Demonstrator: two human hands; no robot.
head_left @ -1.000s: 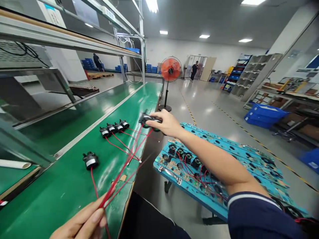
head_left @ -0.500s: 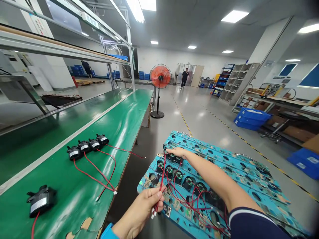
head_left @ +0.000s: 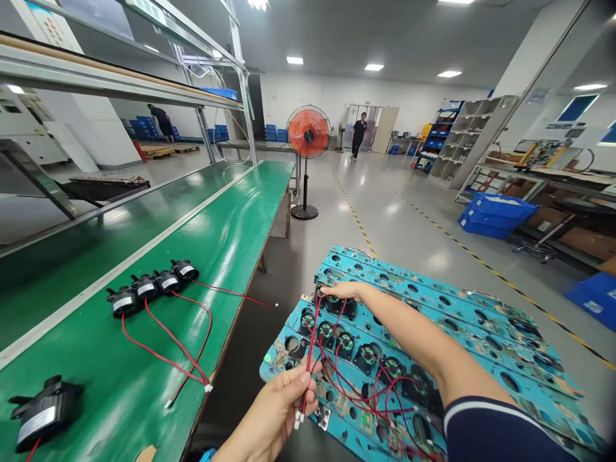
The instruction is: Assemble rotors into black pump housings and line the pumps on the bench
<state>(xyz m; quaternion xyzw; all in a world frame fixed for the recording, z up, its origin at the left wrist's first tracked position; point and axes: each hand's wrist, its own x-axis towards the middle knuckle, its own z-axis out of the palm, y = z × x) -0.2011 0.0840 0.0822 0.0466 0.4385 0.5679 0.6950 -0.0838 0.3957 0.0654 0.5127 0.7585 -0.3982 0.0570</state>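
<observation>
My left hand [head_left: 289,394] is closed in a pinch round red-and-black wires [head_left: 312,343], with white plugs [head_left: 299,418] sticking out below the fingers. The wires run up to my right hand [head_left: 342,290], whose fingers are closed on a small round black motor at the left corner of the blue fixture board [head_left: 359,375]; the hand partly hides it. Beside and below that hand, several black motors [head_left: 345,343] with green circuit faces sit in the board's holes, their wires lying tangled across it.
To the left, a green-topped bench [head_left: 231,247] carries a row of black motors [head_left: 145,287] with wires, one plug hanging past its edge. Nearer lies a single motor [head_left: 45,410]. An orange fan [head_left: 308,135] stands beyond the bench. A person [head_left: 359,136] is in the aisle.
The view has turned slightly, so the bench motors appear further left and lower. Both hands keep their holds with little movement. The person in the aisle appears slightly nearer.
</observation>
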